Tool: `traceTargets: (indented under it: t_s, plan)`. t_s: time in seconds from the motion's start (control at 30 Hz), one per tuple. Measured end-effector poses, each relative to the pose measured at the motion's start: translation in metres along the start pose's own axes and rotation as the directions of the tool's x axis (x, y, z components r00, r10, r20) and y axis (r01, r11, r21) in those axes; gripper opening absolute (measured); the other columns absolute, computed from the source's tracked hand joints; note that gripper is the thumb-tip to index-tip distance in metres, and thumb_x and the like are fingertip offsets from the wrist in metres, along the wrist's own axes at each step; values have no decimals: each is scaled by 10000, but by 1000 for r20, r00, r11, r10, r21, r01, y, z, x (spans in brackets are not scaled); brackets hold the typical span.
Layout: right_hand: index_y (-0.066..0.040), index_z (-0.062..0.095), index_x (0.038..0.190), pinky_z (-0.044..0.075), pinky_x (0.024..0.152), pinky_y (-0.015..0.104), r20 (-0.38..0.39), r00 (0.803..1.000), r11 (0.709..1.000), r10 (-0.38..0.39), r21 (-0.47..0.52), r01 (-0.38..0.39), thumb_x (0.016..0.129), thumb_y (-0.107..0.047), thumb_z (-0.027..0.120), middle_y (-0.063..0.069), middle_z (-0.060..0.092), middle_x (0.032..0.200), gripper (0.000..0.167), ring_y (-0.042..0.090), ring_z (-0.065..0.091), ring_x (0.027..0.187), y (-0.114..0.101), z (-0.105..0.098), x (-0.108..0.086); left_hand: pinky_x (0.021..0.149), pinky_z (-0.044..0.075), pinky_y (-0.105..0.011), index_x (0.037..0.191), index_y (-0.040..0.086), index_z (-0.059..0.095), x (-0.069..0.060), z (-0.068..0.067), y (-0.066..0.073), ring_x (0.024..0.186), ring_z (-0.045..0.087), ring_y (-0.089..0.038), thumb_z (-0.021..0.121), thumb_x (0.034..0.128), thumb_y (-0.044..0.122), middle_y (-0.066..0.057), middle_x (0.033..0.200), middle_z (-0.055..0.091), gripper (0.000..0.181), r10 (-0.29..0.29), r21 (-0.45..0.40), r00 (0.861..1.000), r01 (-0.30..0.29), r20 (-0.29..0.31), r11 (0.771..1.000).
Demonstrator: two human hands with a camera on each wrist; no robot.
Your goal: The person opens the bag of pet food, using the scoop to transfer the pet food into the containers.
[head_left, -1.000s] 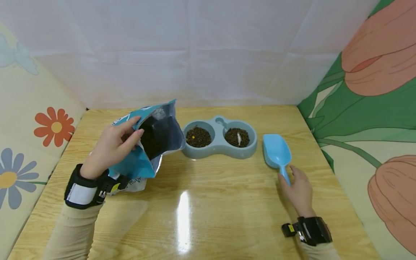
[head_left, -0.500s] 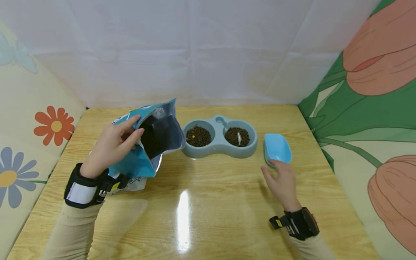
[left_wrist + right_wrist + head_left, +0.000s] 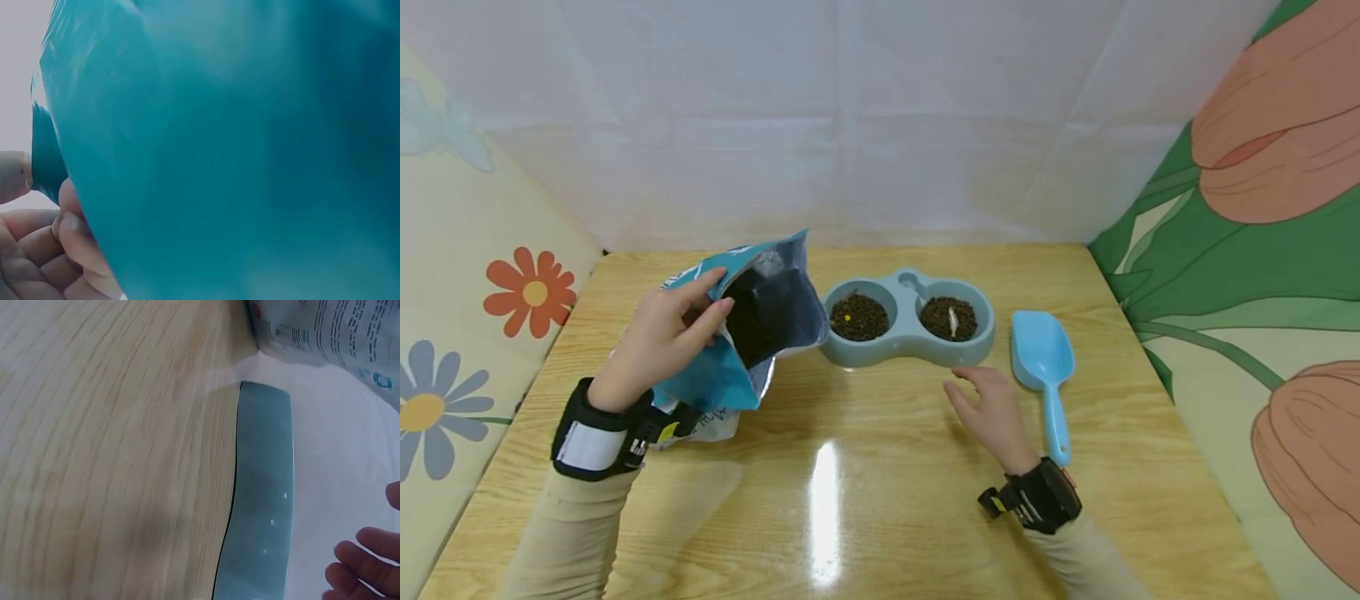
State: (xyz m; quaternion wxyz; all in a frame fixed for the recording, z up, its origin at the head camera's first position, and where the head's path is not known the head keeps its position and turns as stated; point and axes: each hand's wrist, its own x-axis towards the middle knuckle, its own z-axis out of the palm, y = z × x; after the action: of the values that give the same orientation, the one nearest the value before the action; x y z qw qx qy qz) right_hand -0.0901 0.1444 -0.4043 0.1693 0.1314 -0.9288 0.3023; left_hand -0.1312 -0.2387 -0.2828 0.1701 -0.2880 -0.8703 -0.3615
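My left hand (image 3: 658,342) grips the upper edge of a blue bag (image 3: 718,375), thumb on the mouth side. The bag leans with its silver-lined mouth facing right, dark contents inside. In the left wrist view the blue bag (image 3: 219,150) fills most of the picture, and fingers (image 3: 81,244) curl at its edge. My right hand (image 3: 992,412) holds nothing, its fingers relaxed in front of a grey-blue double bowl (image 3: 910,340). Brown pellets (image 3: 859,318) lie in both of its hollows. A light-blue scoop (image 3: 1043,354) lies right of that hand, handle toward me.
A wooden table (image 3: 895,517) carries everything. A white cloth wall (image 3: 925,125) rises behind it, with a flower-printed panel (image 3: 445,250) on the left and another printed panel (image 3: 1262,275) on the right. The right wrist view shows the bowl's side (image 3: 262,487).
My right hand has moved left from the scoop's handle, past its front, toward the double bowl. The scoop stays on the table. The left hand and the bag have hardly moved.
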Motion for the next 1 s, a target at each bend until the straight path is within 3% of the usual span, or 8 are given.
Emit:
traceTargets:
  t_s: [0.5, 1.0]
  plan:
    - [12, 663, 1012, 451, 756, 414, 42, 996, 996, -77, 52, 75, 835, -133, 650, 149, 649, 934, 229, 298, 590, 868, -25, 24, 19, 425, 277, -217, 1201, -129, 514, 0, 1, -1, 432, 351, -42, 582, 838, -32, 57, 514, 398, 382, 6, 11, 1000, -6, -9, 1000]
    - [-8, 674, 979, 491, 663, 380, 45, 993, 977, -109, 187, 99, 867, -146, 612, 107, 661, 895, 188, 219, 615, 807, -55, 39, 52, 432, 268, -220, 1211, -111, 518, -1, 0, 1, 432, 345, -56, 587, 839, -26, 66, 513, 374, 388, -8, 15, 1000, 8, -8, 1000]
